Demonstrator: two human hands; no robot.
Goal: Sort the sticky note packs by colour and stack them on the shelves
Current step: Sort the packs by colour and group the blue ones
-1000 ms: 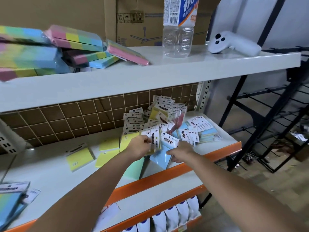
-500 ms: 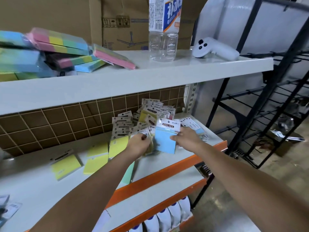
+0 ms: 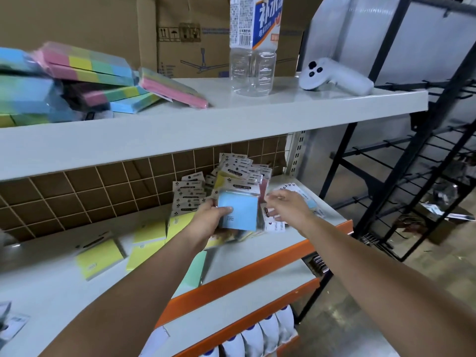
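Shelf (image 3: 257,256) – blue pack (image 3: 238,212) in left grip (image 3: 211,220)

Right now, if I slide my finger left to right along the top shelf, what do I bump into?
Rainbow sticky note stacks → pink pack → clear water bottle → white controller.

One head-worn wide-angle camera looks forward and down along both forearms at a white metal shelving unit with orange edge strips (image 3: 257,266). It sits close, and the left hand (image 3: 210,220) gripping a light-blue square sticky note pack (image 3: 238,213) falls mid-frame. Above that grip runs the upper shelf; to its right stands a black wire rack (image 3: 401,176).
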